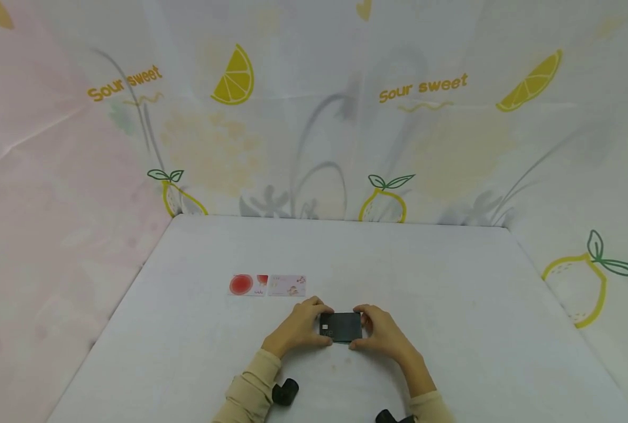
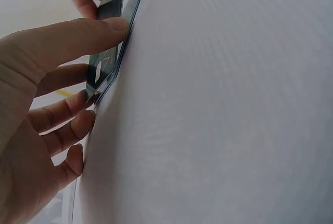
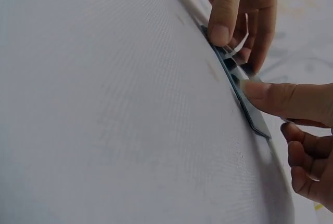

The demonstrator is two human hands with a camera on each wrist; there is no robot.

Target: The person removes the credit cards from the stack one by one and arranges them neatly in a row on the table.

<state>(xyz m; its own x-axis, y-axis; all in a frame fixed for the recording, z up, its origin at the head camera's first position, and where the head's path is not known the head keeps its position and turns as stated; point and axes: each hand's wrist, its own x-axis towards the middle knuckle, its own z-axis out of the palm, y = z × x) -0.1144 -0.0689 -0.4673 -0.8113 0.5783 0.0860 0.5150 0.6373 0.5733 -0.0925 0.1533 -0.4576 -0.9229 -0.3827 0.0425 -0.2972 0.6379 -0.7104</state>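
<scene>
Near the front middle of the table, a black card [image 1: 341,326] with a chip and "VIP" printed on it lies between both hands. My left hand [image 1: 301,326] pinches its left end, thumb on the near edge and fingers at the far edge. At the right end, my right hand [image 1: 385,333] grips it the same way. Under the black card, the left wrist view shows another dark card edge [image 2: 136,5] close to the tabletop, with a narrow gap between them. How many cards are there cannot be told. Fingers cover both ends of the cards.
Beyond the left hand, a white card with a red circle [image 1: 247,285] lies beside a pale pink card [image 1: 287,285] on the white table [image 1: 425,270]. A lemon-print curtain [image 1: 314,117] rises behind the table. Black wrist devices [image 1: 285,392] sit by the sleeves.
</scene>
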